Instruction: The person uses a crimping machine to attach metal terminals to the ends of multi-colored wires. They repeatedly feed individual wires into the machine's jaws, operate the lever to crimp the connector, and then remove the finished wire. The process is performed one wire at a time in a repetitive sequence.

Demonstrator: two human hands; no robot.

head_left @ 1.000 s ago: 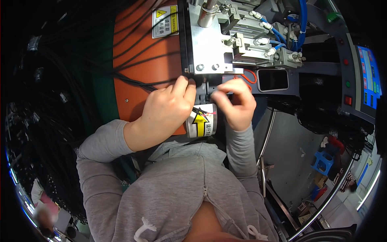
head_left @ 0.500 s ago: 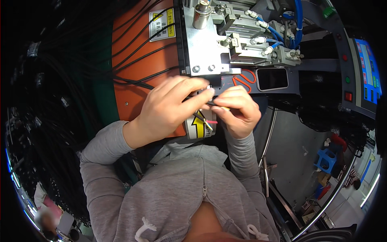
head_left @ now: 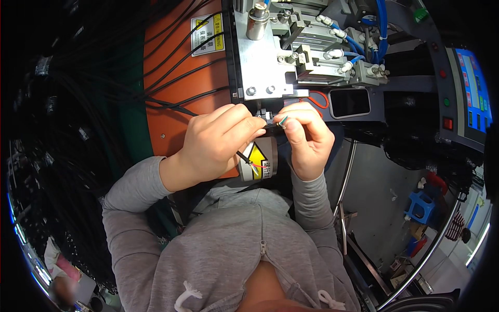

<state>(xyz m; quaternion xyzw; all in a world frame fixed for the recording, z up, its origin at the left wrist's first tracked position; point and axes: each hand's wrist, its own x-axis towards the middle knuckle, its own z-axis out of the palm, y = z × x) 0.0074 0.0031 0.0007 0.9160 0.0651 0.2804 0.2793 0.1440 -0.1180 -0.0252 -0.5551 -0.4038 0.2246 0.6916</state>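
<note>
My left hand (head_left: 218, 138) is closed in a pinch on a black cable, most of it hidden by the fingers. My right hand (head_left: 307, 132) pinches thin coloured wires (head_left: 283, 121), teal among them, at that cable's end, close to my left fingertips. Below the left palm hangs another black cable end (head_left: 246, 159) with stripped red, yellow and blue wires fanned out. Just beyond my fingertips sits a small dark fixture with a white part (head_left: 268, 115), in front of the machine's metal plate (head_left: 262, 67).
Pneumatic cylinders (head_left: 317, 65) with blue hoses (head_left: 383, 31) stand at the back. A phone (head_left: 350, 102) lies right of my hands, next to a red-handled tool (head_left: 318, 98). Black cables (head_left: 182, 73) cross the orange surface (head_left: 171, 125) at left. A control screen (head_left: 473, 88) is far right.
My right fingers have turned upward, and teal wire tips now show between them. My left fingers have curled in closer. The hanging cable end has shifted left and down.
</note>
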